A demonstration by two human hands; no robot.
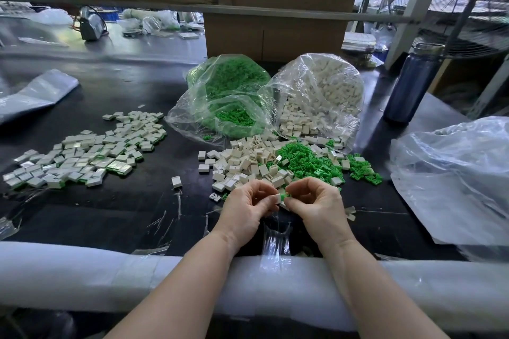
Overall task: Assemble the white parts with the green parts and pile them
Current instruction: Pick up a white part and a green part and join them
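Observation:
My left hand pinches a small white part just above the dark table. My right hand pinches a small green part pressed against it. Right behind my hands lies a heap of loose white parts, with a heap of loose green parts to its right. A spread of assembled white-and-green pieces covers the table at the left. One clear bag holds green parts; another clear bag holds white parts.
A dark blue bottle stands at the back right. A large crumpled plastic bag lies at the right, another plastic sheet at the far left. Cardboard boxes rise behind the bags. A white foam strip pads the table's near edge.

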